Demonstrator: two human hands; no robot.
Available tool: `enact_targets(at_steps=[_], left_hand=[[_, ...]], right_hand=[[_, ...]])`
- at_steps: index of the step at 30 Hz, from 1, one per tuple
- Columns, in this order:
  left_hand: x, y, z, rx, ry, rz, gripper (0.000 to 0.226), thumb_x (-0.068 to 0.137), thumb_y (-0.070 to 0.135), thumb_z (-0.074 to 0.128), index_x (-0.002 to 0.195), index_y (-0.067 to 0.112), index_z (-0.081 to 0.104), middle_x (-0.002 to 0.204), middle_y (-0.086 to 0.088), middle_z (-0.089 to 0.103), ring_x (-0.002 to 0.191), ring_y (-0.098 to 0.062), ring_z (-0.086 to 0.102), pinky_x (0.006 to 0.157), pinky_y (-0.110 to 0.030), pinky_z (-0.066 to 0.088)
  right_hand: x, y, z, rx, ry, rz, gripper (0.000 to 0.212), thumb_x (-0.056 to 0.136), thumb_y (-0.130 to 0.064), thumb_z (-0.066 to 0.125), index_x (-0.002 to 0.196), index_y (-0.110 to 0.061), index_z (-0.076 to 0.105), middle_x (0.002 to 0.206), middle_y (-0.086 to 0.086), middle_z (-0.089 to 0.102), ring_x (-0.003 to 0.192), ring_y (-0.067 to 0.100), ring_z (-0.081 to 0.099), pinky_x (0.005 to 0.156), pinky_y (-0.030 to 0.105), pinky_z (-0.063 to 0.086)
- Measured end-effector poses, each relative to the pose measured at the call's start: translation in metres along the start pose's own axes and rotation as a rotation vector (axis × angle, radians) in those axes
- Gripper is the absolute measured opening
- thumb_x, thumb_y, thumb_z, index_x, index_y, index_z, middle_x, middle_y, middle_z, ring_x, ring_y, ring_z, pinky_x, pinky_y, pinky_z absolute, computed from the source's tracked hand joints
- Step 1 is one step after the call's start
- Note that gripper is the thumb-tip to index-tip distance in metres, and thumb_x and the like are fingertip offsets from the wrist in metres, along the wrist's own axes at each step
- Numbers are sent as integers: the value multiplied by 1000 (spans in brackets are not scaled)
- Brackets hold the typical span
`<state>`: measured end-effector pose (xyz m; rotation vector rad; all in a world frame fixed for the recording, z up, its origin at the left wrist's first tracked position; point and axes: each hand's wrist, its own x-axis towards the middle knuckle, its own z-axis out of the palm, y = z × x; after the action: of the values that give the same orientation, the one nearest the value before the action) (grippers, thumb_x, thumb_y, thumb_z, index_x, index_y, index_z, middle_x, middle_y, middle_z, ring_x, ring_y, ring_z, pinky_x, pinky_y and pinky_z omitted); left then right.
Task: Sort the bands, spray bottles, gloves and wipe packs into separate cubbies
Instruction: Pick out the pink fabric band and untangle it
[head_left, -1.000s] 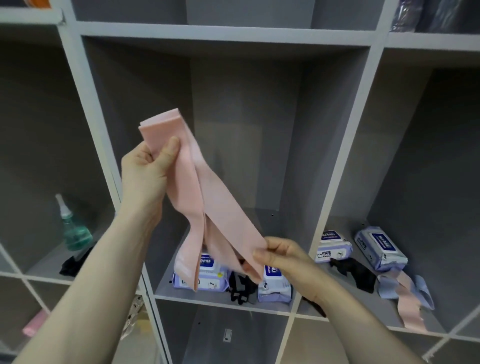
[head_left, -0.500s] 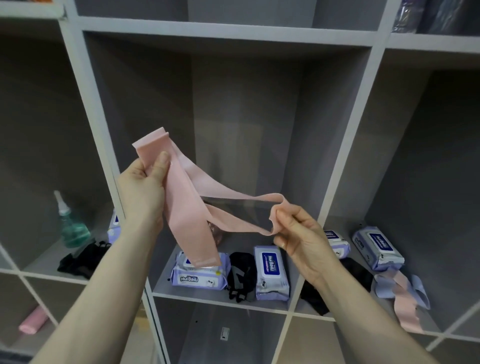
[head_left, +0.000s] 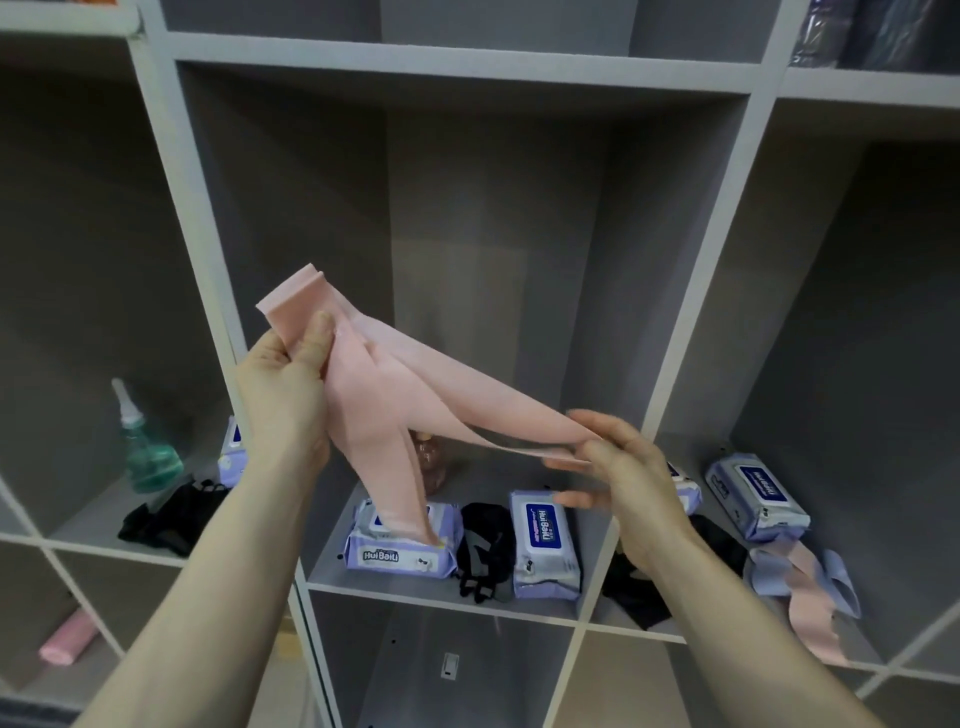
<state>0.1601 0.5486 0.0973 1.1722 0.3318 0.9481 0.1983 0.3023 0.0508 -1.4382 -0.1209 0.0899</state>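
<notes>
Meanwhile, both hands, left hand (head_left: 283, 384) and right hand (head_left: 626, 470), pinch a pink band (head_left: 410, 387); cubbies (head_left: 670, 364) at six o'clock remain mixed, sorting barely begun.

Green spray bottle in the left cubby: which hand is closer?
Left. The left hand, gripping the pink band, is just right of the green spray bottle across the cubby divider. The right hand pinches the band's other end, much farther right.

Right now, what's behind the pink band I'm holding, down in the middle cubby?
Behind the pink band sits a pinkish bottle, mostly covered, so its top cannot be seen. The band's hanging end also hides part of a wipe pack.
</notes>
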Motion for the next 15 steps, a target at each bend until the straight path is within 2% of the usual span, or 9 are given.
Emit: enact_targets(at_steps=[2, 4, 6, 8, 11, 13, 15], left_hand=[[-1, 1, 1, 36, -8, 22, 13, 91, 22, 63, 79, 23, 67, 68, 14, 69, 62, -1, 62, 69, -23, 53], [-1, 3, 3, 52, -22, 47, 12, 91, 22, 63, 81, 24, 67, 75, 10, 68, 63, -1, 62, 69, -23, 54], [-2, 4, 5, 48, -17, 50, 13, 91, 23, 63, 79, 26, 67, 75, 10, 68, 62, -1, 62, 68, -22, 54], [-2, 5, 6, 32, -5, 43, 15, 91, 24, 63, 78, 27, 67, 67, 15, 68, 60, 1, 62, 65, -19, 54], [-6, 9, 7, -24, -17, -3, 14, 91, 25, 62, 78, 23, 67, 60, 17, 68, 56, 2, 62, 62, -18, 54], [-14, 12, 10, -87, -79, -47, 14, 91, 23, 62, 78, 18, 66, 62, 12, 69, 58, -3, 63, 63, -21, 55], [-28, 12, 18, -97, -204, -70, 13, 90, 20, 62, 79, 15, 67, 63, 7, 70, 57, -8, 63, 60, -23, 54]], right_hand=[[1, -2, -3, 89, -146, 94, 30, 91, -1, 40, 105, -12, 64, 99, 8, 70, 82, 20, 72, 59, 35, 59], [2, -5, -7, 186, -269, 174, 20, 84, -10, 51, 100, -8, 64, 94, 12, 67, 79, 23, 69, 64, 35, 57], [2, -5, -13, 309, -395, 233, 31, 71, -17, 64, 100, -7, 65, 90, 14, 65, 73, 23, 65, 66, 34, 56], [3, -3, -19, 356, -498, 244, 47, 65, -24, 78, 108, -9, 66, 95, 13, 66, 78, 23, 65, 66, 34, 57], [6, 1, -24, 132, -518, 213, 68, 62, -46, 83, 115, -8, 64, 100, 10, 65, 88, 22, 63, 69, 31, 56], [3, -2, -22, -201, -477, 156, 60, 67, -54, 77, 110, -13, 67, 103, 7, 66, 94, 22, 64, 83, 32, 56], [-2, -9, -16, -416, -428, 65, 47, 73, -54, 70, 109, -25, 67, 110, -6, 68, 108, 13, 62, 95, 27, 49]])
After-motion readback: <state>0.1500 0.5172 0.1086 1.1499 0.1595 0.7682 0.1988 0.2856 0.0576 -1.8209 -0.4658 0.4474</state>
